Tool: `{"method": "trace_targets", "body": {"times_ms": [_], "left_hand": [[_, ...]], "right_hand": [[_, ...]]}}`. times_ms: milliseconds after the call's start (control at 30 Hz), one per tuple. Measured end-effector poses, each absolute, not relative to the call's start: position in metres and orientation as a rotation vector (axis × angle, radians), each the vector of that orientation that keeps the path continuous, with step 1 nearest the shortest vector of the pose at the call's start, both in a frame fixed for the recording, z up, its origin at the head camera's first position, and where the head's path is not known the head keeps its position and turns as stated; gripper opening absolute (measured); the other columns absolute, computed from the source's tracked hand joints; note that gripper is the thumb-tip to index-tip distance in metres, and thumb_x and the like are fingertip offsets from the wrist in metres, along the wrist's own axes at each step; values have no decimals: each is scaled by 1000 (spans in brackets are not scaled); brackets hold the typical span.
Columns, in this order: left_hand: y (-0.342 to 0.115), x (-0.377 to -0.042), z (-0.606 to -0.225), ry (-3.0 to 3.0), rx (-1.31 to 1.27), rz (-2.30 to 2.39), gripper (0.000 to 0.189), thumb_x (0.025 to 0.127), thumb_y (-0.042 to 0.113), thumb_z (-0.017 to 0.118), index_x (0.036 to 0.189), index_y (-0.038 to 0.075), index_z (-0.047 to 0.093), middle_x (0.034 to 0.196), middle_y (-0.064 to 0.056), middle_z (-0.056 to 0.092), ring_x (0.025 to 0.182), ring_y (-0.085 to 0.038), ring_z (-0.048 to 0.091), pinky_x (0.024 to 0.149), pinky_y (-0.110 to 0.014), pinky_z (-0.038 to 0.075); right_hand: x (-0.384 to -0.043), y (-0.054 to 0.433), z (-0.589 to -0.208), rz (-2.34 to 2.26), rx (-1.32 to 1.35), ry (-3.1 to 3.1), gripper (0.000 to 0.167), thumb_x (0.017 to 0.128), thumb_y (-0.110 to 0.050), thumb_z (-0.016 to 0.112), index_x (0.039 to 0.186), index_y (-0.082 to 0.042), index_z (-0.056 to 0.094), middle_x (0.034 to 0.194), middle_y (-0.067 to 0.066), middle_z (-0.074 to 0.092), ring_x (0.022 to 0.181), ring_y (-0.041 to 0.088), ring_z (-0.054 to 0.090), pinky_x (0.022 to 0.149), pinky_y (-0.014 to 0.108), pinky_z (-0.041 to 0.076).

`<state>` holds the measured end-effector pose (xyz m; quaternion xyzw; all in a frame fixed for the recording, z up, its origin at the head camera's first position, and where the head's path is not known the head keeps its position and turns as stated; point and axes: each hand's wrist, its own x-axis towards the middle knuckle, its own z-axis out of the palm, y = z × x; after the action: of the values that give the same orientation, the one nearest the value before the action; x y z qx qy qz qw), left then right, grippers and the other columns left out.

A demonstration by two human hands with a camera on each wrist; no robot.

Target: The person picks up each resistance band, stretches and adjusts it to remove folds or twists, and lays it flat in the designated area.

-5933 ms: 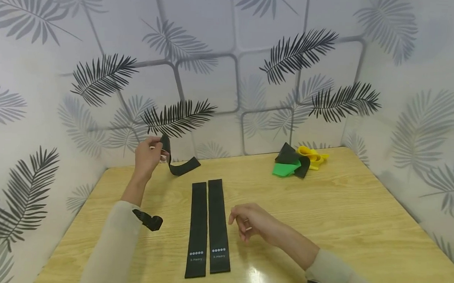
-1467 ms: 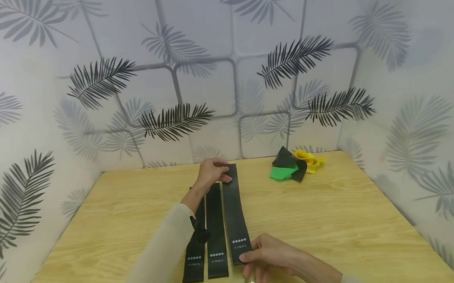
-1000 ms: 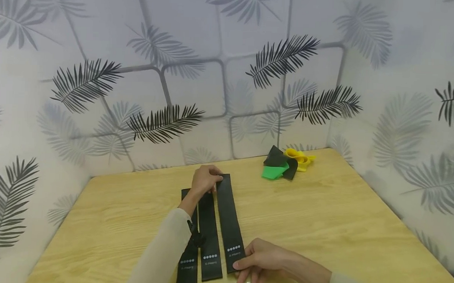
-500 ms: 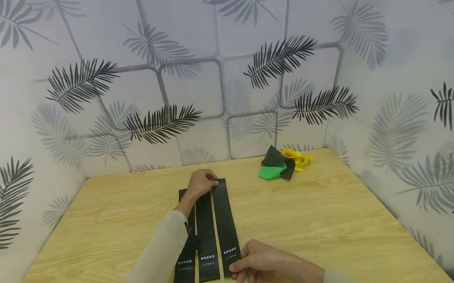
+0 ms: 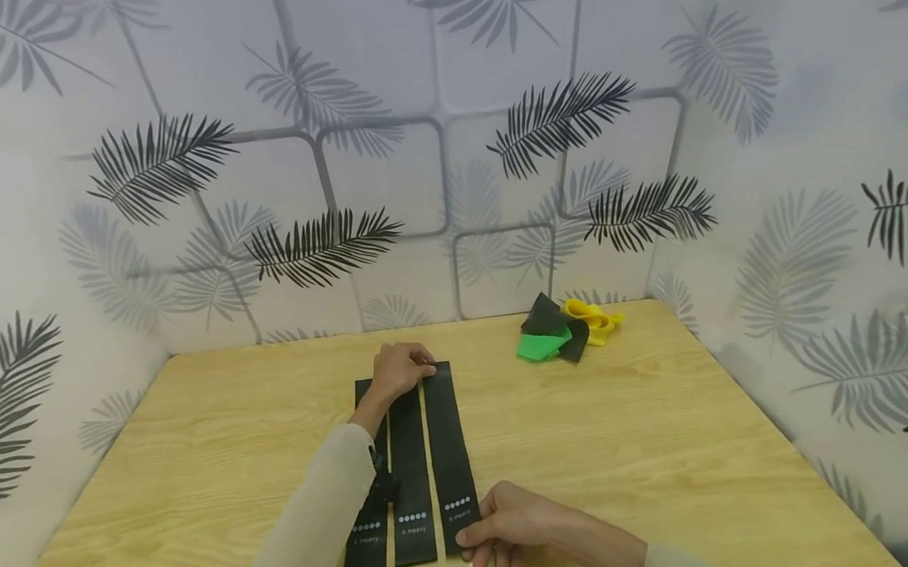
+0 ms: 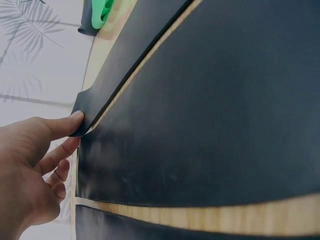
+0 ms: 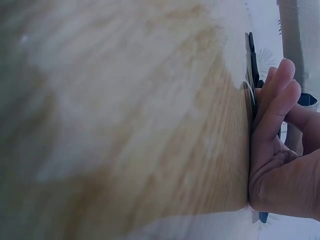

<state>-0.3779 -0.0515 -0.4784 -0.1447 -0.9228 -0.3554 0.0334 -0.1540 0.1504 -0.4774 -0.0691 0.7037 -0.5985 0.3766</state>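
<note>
Three black resistance bands printed "X-Heavy" lie lengthwise side by side on the wooden table (image 5: 628, 456). My left hand (image 5: 398, 369) pinches the far end of the right-hand band (image 5: 448, 450) between thumb and fingers. In the left wrist view, that band's tip (image 6: 82, 107) bends up slightly under the thumb. At its near end, my right hand (image 5: 517, 519) grips the corner, thumb on top. A narrow strip of wood separates it from the middle band (image 5: 413, 474). My left forearm partly covers the left band (image 5: 367, 547).
Toward the back right lies a small pile: a green band (image 5: 542, 347), a folded black piece (image 5: 545, 317) and a yellow band (image 5: 591, 320). Leaf-patterned walls (image 5: 397, 181) rise behind and beside the table.
Earlier my left hand held the third band curled at the back left, with my right hand free. Now both hands hold it flat, drawn nearer and closer to the middle band.
</note>
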Motion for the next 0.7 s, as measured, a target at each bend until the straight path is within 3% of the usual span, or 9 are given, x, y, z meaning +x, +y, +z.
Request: {"method": "trace_targets", "body": {"times_ms": [133, 500, 700], "left_hand": [[-55, -378, -478, -2837, -433, -1104, 10, 94, 13, 78, 103, 8, 79, 97, -13, 77, 131, -47, 49, 124, -66, 14], [-54, -376, -479, -2891, -425, -985, 9, 95, 17, 77, 103, 12, 78, 102, -11, 77, 118, -42, 56, 118, -66, 25], [-49, -380, -478, -2929, -484, -817, 9, 97, 20, 76, 104, 14, 77, 104, -10, 76, 113, -42, 58, 108, -64, 35]], "right_hand": [[-153, 147, -476, -1533, -189, 1815, 27, 98, -18, 72, 83, 5, 74, 65, 7, 73, 41, 5, 60, 37, 14, 44], [-149, 144, -477, -1547, -191, 1830, 26, 96, -15, 73, 80, 6, 74, 63, 9, 72, 39, 5, 59, 36, 14, 43], [-150, 145, -476, -1548, -212, 1843, 28, 97, -15, 73, 80, 7, 73, 67, 17, 73, 39, 8, 61, 36, 15, 44]]}}
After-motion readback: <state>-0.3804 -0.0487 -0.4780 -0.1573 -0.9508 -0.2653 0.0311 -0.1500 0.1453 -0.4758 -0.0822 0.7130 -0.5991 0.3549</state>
